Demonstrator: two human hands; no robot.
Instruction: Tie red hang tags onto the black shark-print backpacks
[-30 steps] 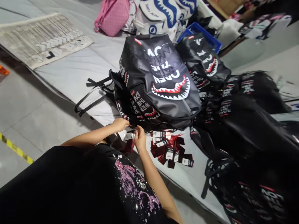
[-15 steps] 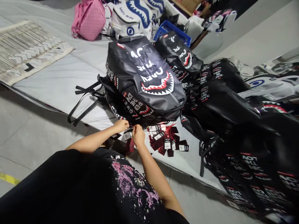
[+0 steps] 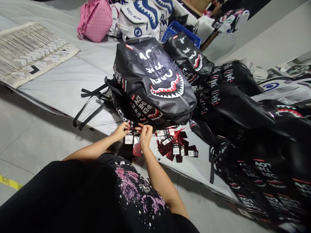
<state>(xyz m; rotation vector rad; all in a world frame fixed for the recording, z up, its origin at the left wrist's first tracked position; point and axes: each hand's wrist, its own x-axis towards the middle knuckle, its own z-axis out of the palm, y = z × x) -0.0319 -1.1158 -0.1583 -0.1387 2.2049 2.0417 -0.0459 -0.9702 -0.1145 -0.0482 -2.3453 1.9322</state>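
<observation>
A black backpack (image 3: 155, 77) with a red and white toothed mouth print lies on the white-covered table. At its near edge, my left hand (image 3: 122, 131) pinches a thin red cord. My right hand (image 3: 145, 132) is closed on the same cord a little to the right. Below the cord, between and under my hands, hang a black tag with a white label (image 3: 129, 139) and a shiny red tag (image 3: 137, 150). Right of my right hand lies a pile of red and black tags (image 3: 173, 147) with red cords. The backpack's straps (image 3: 87, 113) trail off to the left.
More black bags (image 3: 243, 106) fill the table's right side. Behind are a pink bag (image 3: 98, 21), white and blue bags (image 3: 141, 19) and a blue crate (image 3: 175, 29). A mat with corded white tags (image 3: 31, 51) lies at the far left of the table (image 3: 60, 84).
My hands have moved slightly apart along the cord. The black tag with the white label now hangs facing up under my left hand. The whole view has shifted a little.
</observation>
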